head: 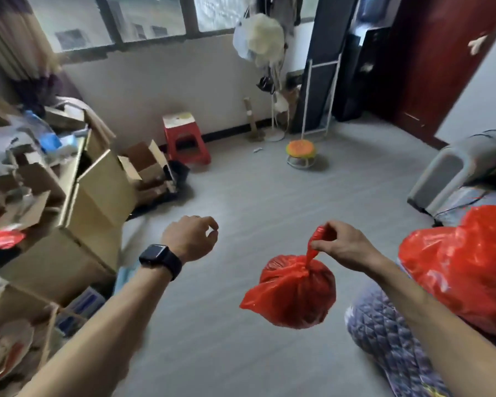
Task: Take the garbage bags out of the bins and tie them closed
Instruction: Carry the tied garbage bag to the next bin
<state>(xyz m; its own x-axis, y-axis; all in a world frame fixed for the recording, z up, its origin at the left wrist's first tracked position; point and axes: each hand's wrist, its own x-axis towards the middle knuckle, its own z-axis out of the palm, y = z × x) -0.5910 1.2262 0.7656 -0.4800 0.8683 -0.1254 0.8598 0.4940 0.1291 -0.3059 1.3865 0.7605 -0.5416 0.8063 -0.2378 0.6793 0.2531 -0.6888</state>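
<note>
Pinching red bag neck, right hand; left hand empty (loosely curled); bare floor ahead.

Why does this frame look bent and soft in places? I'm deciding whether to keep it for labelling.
Head view: the wide-angle lens bows the window frame and tilts the red door; daylight from the window leaves a pale sheen on the grey floor; the left hand and cardboard boxes are slightly smeared, while the small red bag in the right hand reads clearly.
</note>
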